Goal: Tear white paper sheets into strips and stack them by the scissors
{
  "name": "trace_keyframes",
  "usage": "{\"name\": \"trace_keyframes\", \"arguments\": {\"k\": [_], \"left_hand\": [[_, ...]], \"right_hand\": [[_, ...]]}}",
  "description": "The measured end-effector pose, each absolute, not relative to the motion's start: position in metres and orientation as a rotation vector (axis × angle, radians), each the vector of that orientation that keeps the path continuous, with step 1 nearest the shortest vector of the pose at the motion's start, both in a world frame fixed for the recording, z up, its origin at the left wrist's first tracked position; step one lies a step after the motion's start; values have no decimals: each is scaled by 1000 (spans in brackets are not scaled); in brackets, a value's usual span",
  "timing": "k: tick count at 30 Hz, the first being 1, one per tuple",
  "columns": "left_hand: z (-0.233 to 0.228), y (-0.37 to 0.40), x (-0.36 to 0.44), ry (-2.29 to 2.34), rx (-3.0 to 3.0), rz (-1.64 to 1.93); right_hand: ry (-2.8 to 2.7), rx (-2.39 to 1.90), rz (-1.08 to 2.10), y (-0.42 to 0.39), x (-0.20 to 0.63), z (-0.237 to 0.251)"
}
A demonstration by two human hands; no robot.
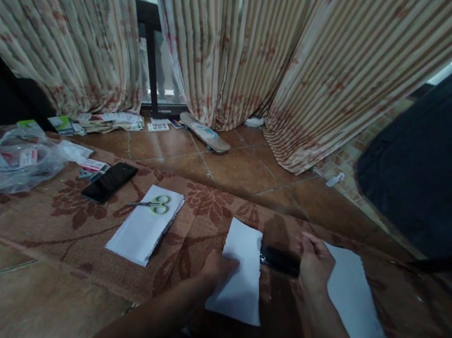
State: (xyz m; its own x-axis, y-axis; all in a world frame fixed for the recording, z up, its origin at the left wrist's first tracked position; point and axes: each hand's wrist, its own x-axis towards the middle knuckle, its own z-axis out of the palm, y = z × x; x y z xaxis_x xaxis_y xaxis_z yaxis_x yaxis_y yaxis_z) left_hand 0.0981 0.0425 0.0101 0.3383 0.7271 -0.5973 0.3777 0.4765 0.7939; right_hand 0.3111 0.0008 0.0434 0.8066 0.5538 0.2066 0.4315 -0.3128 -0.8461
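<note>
My left hand [217, 269] grips the left edge of a white paper stack [240, 288], its thumb on top and the other fingers hidden. A long, shiny black object [280, 260] meets the right edge of that paper; I cannot make out its kind. At its right end is my right hand [316, 263], with fingers curled and seemingly closed around it. More white paper [354, 299] lies just beyond my right wrist. Further left, scissors with green handles [158, 204] rest on another stack of white paper [134, 240].
A black phone [109, 182] and a clear plastic bag [30, 163] with small packs lie left on the patterned brown cloth [75, 250]. On the tiled floor behind stands a skateboard [205, 133], below striped curtains [256, 46]. A dark covered shape [442, 155] rises at right.
</note>
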Motion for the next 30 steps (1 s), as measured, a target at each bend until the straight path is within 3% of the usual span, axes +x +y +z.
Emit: {"name": "trace_keyframes", "arguments": {"k": [10, 30], "left_hand": [[51, 43, 65, 1159, 1178, 447], [61, 19, 59, 933, 1205, 629]], "right_hand": [[-726, -1821, 838, -80, 221, 40], [-802, -1712, 697, -44, 220, 64]]}}
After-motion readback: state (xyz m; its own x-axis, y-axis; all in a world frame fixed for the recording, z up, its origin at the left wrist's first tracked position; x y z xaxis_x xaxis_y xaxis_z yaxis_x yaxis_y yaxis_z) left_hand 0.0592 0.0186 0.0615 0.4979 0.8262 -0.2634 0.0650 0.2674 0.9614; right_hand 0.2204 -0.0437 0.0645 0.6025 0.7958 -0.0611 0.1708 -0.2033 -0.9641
